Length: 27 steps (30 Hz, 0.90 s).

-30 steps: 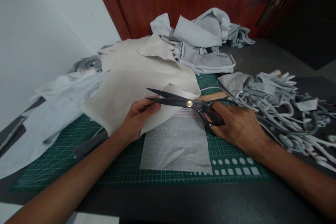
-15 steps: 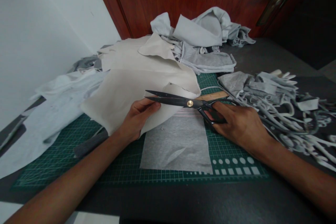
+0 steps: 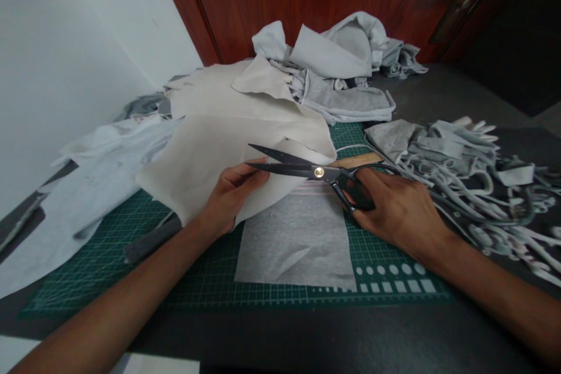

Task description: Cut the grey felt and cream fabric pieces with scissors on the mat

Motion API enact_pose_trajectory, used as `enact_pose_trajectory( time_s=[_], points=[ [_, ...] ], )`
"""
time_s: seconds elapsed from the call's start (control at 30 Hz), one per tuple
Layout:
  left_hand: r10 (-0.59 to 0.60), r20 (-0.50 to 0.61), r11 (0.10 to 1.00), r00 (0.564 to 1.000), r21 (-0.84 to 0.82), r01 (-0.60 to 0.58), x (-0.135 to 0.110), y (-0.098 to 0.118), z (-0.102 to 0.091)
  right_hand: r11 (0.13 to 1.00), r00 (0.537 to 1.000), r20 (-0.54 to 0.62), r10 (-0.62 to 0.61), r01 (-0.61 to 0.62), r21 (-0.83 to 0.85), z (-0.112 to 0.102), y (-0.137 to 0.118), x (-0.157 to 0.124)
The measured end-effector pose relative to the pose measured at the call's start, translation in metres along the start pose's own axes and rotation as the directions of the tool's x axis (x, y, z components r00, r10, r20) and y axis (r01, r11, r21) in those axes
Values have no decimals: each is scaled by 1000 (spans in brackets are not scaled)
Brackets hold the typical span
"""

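Observation:
My right hand (image 3: 397, 207) is closed round the handles of black scissors (image 3: 319, 172), with the blades parted and pointing left. The lower blade tip lies by the fingers of my left hand (image 3: 236, 193). Between its thumb and fingers, my left hand pinches the edge of a large cream fabric piece (image 3: 205, 146). The cream fabric spreads over the cutting mat and has a cut, folded edge beneath the upper blade. Nearer to me, a grey fabric piece (image 3: 298, 245) lies flat, its far edge under the cream one.
Below everything is a green cutting mat (image 3: 197, 286) on a dark table. A wooden ruler (image 3: 357, 160) shows behind the scissors. Grey fabric scraps (image 3: 442, 146) heap at right, folded grey cloth (image 3: 342, 52) at the back, white cloth (image 3: 100, 181) at left.
The scissor blades have opened wider, the upper one swinging up from the lower. My left hand keeps its pinch on the cream fabric and has hardly moved.

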<state>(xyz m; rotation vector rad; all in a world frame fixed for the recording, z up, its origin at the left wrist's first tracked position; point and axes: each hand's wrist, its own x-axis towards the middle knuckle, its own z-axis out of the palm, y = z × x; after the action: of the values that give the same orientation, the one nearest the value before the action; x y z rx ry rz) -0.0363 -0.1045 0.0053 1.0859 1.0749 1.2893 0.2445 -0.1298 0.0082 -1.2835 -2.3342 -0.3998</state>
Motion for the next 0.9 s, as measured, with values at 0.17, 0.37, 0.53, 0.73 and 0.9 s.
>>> enact_pose_trajectory(
  time_s=[0.17,0.37,0.53,0.73,0.9],
  points=[
    [-9,6,1000,1000,-16,9,0,0,-1,1000,1000,1,-22,22,18,1,3,-1],
    [16,66,999,998,48,-19,0,1,-2,997,999,7,-40,40,67,-1,6,-1],
    [29,51,994,998,101,-34,1,0,-3,998,999,30,-26,24,64,0,6,-2],
    [-21,-1,999,1000,48,21,1,0,-1,1000,1000,18,21,-21,1,-1,-1,1],
    [-11,26,999,1000,48,10,0,2,0,998,998,30,56,-56,6,1,-4,1]
  ],
)
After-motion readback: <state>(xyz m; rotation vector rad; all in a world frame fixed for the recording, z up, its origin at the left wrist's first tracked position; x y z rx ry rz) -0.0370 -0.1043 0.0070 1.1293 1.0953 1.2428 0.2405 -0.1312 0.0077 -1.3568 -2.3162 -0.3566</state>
